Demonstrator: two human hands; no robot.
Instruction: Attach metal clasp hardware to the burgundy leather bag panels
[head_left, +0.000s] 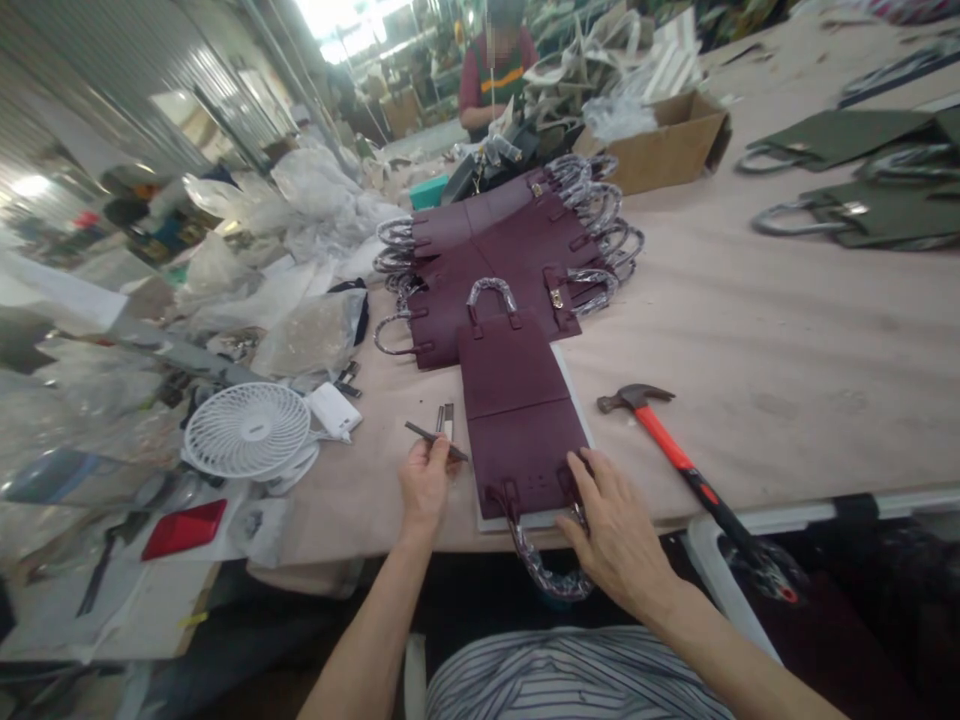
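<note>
A burgundy bag panel with plastic-wrapped handles at both ends lies flat in front of me, on a white board whose edge shows. My left hand pinches a thin dark flat strip, just left of the panel; its exact kind is unclear. Spread over the panel's near right corner is my right hand, thumb and fingers apart, touching beside the near handle. That handle hangs past the table edge. Beyond the strip lie small metal pieces.
A claw hammer lies to the right. Behind are stacked burgundy panels, a cardboard box and a person. Green panels lie far right. A white fan, red pouch and plastic bags crowd the left.
</note>
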